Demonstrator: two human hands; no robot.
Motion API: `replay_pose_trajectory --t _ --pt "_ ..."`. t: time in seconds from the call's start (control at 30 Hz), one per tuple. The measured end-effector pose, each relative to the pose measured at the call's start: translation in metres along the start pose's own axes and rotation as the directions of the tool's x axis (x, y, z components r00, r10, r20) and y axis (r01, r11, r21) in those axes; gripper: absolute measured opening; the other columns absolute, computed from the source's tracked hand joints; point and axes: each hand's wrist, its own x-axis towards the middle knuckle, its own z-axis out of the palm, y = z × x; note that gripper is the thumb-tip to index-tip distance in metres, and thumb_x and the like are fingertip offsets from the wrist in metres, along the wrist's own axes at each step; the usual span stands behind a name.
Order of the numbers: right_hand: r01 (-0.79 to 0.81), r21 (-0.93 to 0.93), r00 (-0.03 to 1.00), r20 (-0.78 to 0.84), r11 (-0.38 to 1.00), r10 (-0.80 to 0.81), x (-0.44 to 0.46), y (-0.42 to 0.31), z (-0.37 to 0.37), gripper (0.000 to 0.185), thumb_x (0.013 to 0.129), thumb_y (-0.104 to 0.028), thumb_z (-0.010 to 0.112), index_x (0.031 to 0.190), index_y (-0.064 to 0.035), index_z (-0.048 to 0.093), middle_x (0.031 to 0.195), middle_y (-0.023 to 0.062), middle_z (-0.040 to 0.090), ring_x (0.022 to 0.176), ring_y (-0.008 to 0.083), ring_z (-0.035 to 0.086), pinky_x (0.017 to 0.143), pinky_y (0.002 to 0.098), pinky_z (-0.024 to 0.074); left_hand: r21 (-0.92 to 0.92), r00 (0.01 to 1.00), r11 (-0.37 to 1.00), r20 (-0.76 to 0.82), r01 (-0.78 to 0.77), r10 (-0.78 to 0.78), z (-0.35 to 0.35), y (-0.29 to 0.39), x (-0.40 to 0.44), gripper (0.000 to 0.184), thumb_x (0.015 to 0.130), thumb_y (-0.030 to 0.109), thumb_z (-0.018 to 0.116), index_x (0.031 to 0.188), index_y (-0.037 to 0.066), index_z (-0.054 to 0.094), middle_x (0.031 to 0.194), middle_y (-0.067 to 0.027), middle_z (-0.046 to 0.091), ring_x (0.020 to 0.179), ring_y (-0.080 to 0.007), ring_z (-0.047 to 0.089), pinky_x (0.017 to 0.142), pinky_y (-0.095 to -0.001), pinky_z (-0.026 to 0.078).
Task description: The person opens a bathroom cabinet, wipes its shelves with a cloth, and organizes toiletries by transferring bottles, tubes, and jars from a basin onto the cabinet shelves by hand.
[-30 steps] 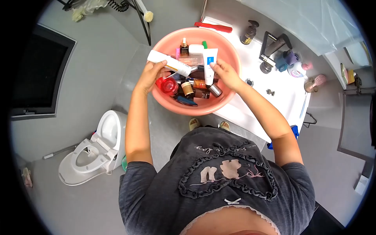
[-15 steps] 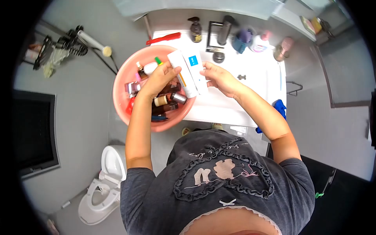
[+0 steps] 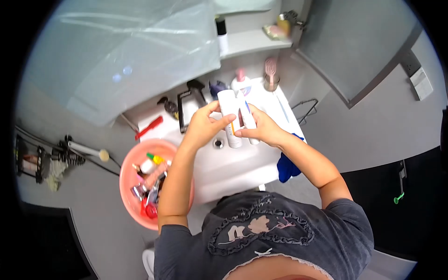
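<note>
Over the sink, my left hand grips a white cylindrical bottle with an orange stripe. Its lettering is too small to read. Close against it on the right is a white tube with a blue mark, which my right hand has closed around. The thumb of my right hand reaches toward the bottle's lower part. Both items are tilted slightly from vertical. The white sink lies below, with its drain just left of the bottle.
A pink basin full of toiletries stands at the left. Around the tap are a red-handled item, a dark pump bottle, and a cup with a pink brush. Above, a shelf holds a black-capped bottle; an open cabinet door juts right.
Both hands have carried the bottle and tube away from the basin, to the right over the sink. The view has turned up and right, showing the shelf and cabinet door.
</note>
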Motion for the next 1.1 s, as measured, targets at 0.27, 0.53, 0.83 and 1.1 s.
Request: replay_pose_trajectory --t 0.27,0.53,0.83,1.1 --pt "0.342 -0.218 0.857 -0.328 0.914 -0.398 0.064 -0.069 -0.086 0.062 0.076 -0.019 0.073 0.126 -0.0028 0.041 0.107 0.0084 0.058 0.098 0.0156 0.056 0.086 0.0304 0.0445 0.148 0.957 0.957 -0.11 -0.25 0.267 0.035 0.017 0.015 0.057 0.085 0.024 0.063 0.132 0.003 0.039 0.121 -0.015 0.049 0.095 -0.018 0.06 0.08 -0.0303 0.048" --pt "0.165 -0.687 0.739 -0.389 0.708 -0.55 0.218 -0.043 -0.142 0.05 0.07 -0.025 0.075 0.106 -0.0026 0.05 0.1 0.0187 0.062 0.096 0.033 0.06 0.081 0.039 0.0461 0.245 0.995 0.969 -0.098 -0.007 0.032 0.02 -0.036 -0.047 0.041 0.087 0.014 0.06 0.124 0.002 0.047 0.119 -0.0119 0.051 0.094 -0.0177 0.06 0.081 -0.0292 0.047" --pt "0.153 -0.653 0.758 -0.404 0.742 -0.512 0.227 -0.041 -0.136 0.056 0.068 -0.028 0.076 0.107 0.0003 0.047 0.101 0.0216 0.061 0.096 0.0339 0.059 0.082 0.0387 0.0461 0.097 0.912 0.955 -0.339 0.28 -0.233 -0.009 -0.07 -0.105 0.037 0.087 0.01 0.059 0.122 0.005 0.05 0.094 -0.0053 0.059 0.078 -0.0078 0.053 0.07 -0.0217 0.043" --pt "0.234 -0.528 0.706 -0.485 0.816 -0.516 0.211 -0.036 -0.146 0.047 0.075 -0.023 0.063 0.106 0.0063 0.044 0.108 0.0262 0.053 0.105 0.0353 0.051 0.089 0.0404 0.0404 0.042 0.864 0.958 -0.445 0.284 -0.237 -0.009 -0.065 -0.127 0.036 0.086 0.008 0.059 0.121 0.004 0.05 0.08 0.0008 0.056 0.07 -0.005 0.048 0.064 -0.0195 0.04"
